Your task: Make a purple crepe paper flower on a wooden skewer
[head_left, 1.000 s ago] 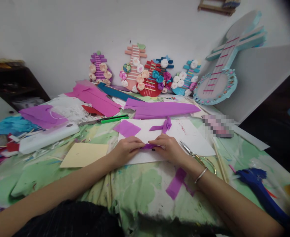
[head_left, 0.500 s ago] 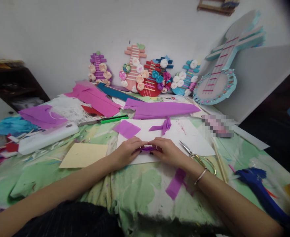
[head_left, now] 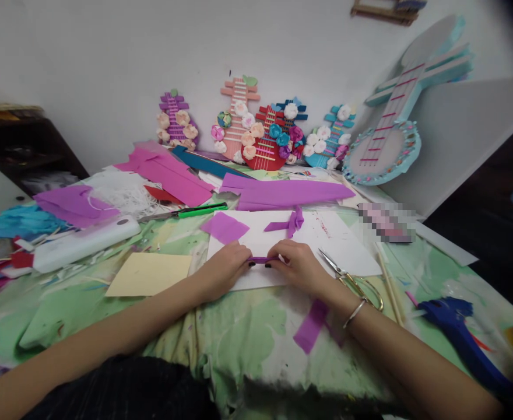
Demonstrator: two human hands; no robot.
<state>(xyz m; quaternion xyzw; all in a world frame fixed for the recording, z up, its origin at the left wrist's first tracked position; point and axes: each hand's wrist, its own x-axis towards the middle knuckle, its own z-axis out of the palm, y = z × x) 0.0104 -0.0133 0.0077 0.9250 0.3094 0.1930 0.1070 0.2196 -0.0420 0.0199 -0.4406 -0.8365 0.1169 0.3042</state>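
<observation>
- Above a white paper sheet (head_left: 348, 256) on a green-patterned tablecloth (head_left: 248, 332), a person is working a narrow purple strip (head_left: 262, 260) with both hands, apparently at a folding or flattening step.
- At the strip's 9 o'clock end, the left hand (head_left: 227, 267) is closing its fingertips on the material; at 3 o'clock, the right hand (head_left: 299, 265) is pinching the opposite end between thumb and fingers.
- Between the two grips, the strip's middle is lying exposed and nearly straight, its ends disappearing behind the fingers; whether its underside is touching the sheet, the view is not telling.
- By all appearances, the next move is calling for an even pinch at both ends and light tension, keeping the thin fold from twisting or springing open.
- Near 1 o'clock from the hands, a knotted purple piece (head_left: 297, 220) is resting on the sheet, while toward 11 o'clock a flat purple square (head_left: 227, 227) is overlapping its edge.
- At 3 o'clock, gold-handled scissors (head_left: 338, 271) are lying beside the right wrist; near 5 o'clock, a loose purple rectangle (head_left: 309, 328) is sitting on the cloth.
- Toward 12 o'clock, flower-trimmed model lutes (head_left: 264, 157) are standing against the wall (head_left: 120, 70), overlooking the worktable.
</observation>
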